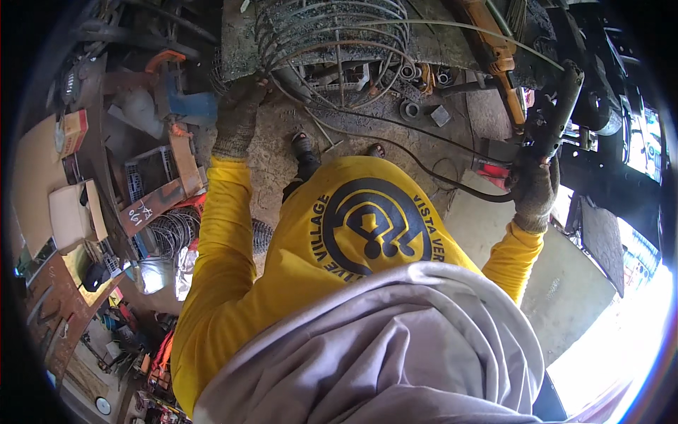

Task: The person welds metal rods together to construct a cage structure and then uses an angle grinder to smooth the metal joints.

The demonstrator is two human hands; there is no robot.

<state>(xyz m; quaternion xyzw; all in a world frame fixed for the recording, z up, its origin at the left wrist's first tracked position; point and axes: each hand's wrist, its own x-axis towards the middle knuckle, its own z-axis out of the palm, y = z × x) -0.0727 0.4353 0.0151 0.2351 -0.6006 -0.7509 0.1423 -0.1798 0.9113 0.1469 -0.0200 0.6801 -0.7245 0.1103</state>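
Note:
A round cage of bent metal rods (337,44) lies on a dark, grit-covered metal worktop (239,35) ahead of me. My left hand (239,116), in a dirty knitted glove, is closed at the cage's near left edge; its fingertips are partly hidden. Out to the right, my gloved right hand (534,189) grips a long grey tool that looks like a welding electrode holder (567,106), tilted upward. From its tip a thin rod (466,27) reaches left over the cage. A black cable (431,173) runs from beside that hand toward the worktop.
A yellow-orange bar clamp or similar tool (500,63) lies at the worktop's right side. Metal rings (409,109) and a small block (441,115) sit below the cage. Cardboard boxes (74,212) and wire coils (173,233) crowd the left. A pale sheet (565,290) stands at right.

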